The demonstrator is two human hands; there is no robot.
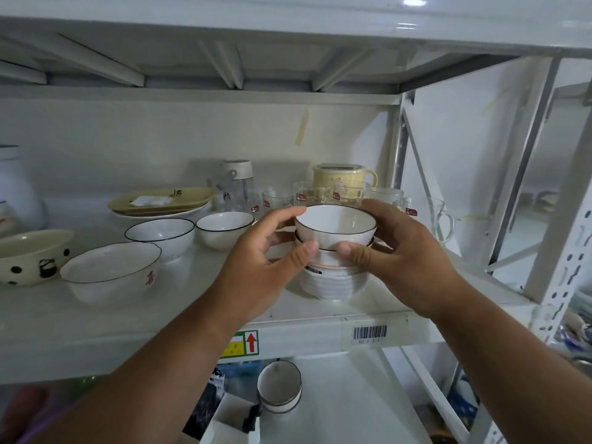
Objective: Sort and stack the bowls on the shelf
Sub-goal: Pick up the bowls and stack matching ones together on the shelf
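- shelf [320, 312]: stack [333, 277] of nested bowls stands near its front edge, toward the right end.
- loose bowls left along the front: panda bowl [32, 256], red-character bowl [110, 274], dark-rimmed bowl [160, 235], small bowl [224, 227] — unsorted, so roughly midway by my guess.
- top bowl [334, 227]: on the stack, looks barely seated.
- left hand [272, 248] and right hand [394, 241]: both grasping top bowl's sides.

Both hands clasp a white bowl [334, 224] atop a stack [333, 280]: left hand [272, 248] and right hand [397, 248]. More bowls [160, 233] sit beyond the left hand.
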